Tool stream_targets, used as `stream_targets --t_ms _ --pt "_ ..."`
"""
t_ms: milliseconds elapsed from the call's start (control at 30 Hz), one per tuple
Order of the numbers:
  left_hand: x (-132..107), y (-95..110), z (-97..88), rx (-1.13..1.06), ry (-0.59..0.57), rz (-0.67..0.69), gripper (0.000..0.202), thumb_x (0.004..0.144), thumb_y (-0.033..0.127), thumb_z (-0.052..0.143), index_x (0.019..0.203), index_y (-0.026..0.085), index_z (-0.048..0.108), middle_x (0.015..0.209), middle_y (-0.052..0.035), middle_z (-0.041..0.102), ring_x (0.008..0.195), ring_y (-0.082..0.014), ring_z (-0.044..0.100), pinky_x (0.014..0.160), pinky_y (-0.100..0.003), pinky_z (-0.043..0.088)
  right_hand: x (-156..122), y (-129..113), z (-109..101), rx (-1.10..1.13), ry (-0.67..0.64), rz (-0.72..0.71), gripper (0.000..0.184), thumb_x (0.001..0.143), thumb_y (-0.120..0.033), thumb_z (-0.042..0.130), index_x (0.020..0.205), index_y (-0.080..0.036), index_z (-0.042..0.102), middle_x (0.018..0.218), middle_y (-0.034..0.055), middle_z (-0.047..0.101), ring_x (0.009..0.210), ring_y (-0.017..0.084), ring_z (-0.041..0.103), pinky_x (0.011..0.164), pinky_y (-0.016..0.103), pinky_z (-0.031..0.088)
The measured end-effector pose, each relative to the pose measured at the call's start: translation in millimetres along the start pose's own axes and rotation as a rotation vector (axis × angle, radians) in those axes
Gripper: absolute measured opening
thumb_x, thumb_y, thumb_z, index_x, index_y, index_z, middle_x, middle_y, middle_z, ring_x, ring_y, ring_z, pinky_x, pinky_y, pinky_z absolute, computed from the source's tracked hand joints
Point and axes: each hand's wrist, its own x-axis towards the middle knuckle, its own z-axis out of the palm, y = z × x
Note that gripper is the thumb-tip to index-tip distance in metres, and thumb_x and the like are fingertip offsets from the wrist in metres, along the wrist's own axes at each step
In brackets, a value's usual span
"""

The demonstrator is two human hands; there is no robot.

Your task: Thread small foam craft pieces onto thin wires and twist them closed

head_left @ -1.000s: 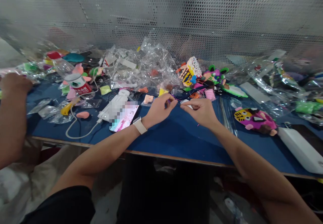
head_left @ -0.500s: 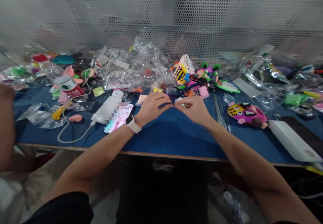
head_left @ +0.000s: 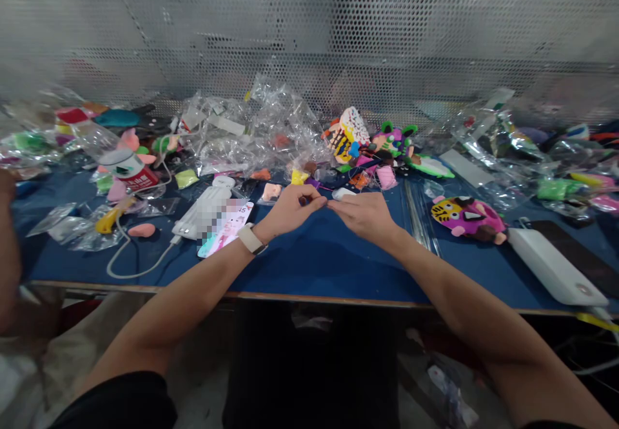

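Note:
My left hand (head_left: 294,211), a pale-strapped watch (head_left: 251,239) on its wrist, is curled with thumb and forefinger pinched together. Its fingertips meet those of my right hand (head_left: 366,217), whose fingers are also closed. Whatever lies between the fingertips is too small or hidden to make out. Just behind the right hand is a white lump (head_left: 342,193). Beyond the left hand lie a yellow clay piece (head_left: 299,177) and a peach clay piece in a clear wrapper (head_left: 271,191).
Clear plastic bags (head_left: 285,116) heap along the perforated metal wall (head_left: 309,22). Coloured clay figures (head_left: 352,135) stand behind my hands. A phone (head_left: 231,226) and white power bank (head_left: 206,208) lie left; a clay mask (head_left: 468,217) and white device (head_left: 556,266) lie right. Another person's arm (head_left: 8,242) is far left.
My left fingers have curled inward from a flatter pose. My right hand has turned so its back shows more, and both hands stay together at the fingertips. The view has shifted slightly.

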Motion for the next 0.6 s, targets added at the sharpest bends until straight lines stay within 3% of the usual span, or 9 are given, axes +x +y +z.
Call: stream_targets --t_ms 100,200,267,367,467,600 --pt "0 -5 4.1 -0.150 -0.074 -0.123 0.037 0.100 0.042 0.062 0.073 0.017 0.068 0.069 -0.0021 0.068 0.061 -0.0116 0.056 0.059 -0.025 0.045 0 -1 1 -0.087 -0.042 -0.027 0.032 0.102 -0.018 0.050 0.099 -0.024 0.082 0.062 0.0017 0.065 0.055 0.014 0.050 0.056 0.033 0.029" --pt "0 -5 6.5 -0.078 -0.038 -0.148 0.040 0.102 0.041 0.060 0.071 0.016 0.067 0.065 -0.0015 0.065 0.057 -0.0111 0.054 0.056 -0.025 0.043 4 -2 3 0.079 -0.032 0.102 0.026 0.100 -0.022 0.057 0.093 -0.023 0.083 0.070 0.0025 0.073 0.060 0.014 0.057 0.058 0.030 0.034" --pt "-1 -2 4.9 0.091 0.072 -0.066 0.033 0.100 0.037 0.063 0.075 0.016 0.068 0.068 -0.0012 0.065 0.060 -0.0116 0.055 0.057 -0.025 0.043 8 -1 2 0.312 -0.017 0.249 0.019 0.096 -0.027 0.066 0.089 -0.021 0.083 0.077 0.0029 0.077 0.062 0.014 0.061 0.060 0.028 0.040" --pt "-1 3 -1.8 0.296 0.156 0.155 0.013 0.099 0.029 0.066 0.096 0.017 0.072 0.094 -0.0052 0.074 0.082 -0.0155 0.067 0.072 -0.028 0.052 12 3 -1 0.585 -0.053 0.425 0.020 0.089 -0.034 0.074 0.087 -0.018 0.085 0.075 0.0039 0.078 0.059 0.014 0.060 0.056 0.027 0.041" --pt "0 3 -9.7 0.393 0.089 0.390 0.011 0.102 0.024 0.063 0.106 0.019 0.072 0.109 -0.0074 0.075 0.104 -0.0190 0.070 0.091 -0.033 0.056 14 6 -4 0.756 -0.115 0.501 0.023 0.082 -0.039 0.079 0.085 -0.017 0.085 0.071 0.0042 0.076 0.058 0.014 0.059 0.055 0.028 0.041" --pt "3 -2 -15.4 0.397 0.013 0.522 0.013 0.104 0.024 0.060 0.104 0.020 0.072 0.104 -0.0061 0.077 0.102 -0.0179 0.071 0.094 -0.034 0.056 16 6 -6 0.955 -0.154 0.555 0.023 0.073 -0.041 0.086 0.082 -0.020 0.085 0.075 0.0039 0.077 0.064 0.014 0.061 0.059 0.028 0.046"
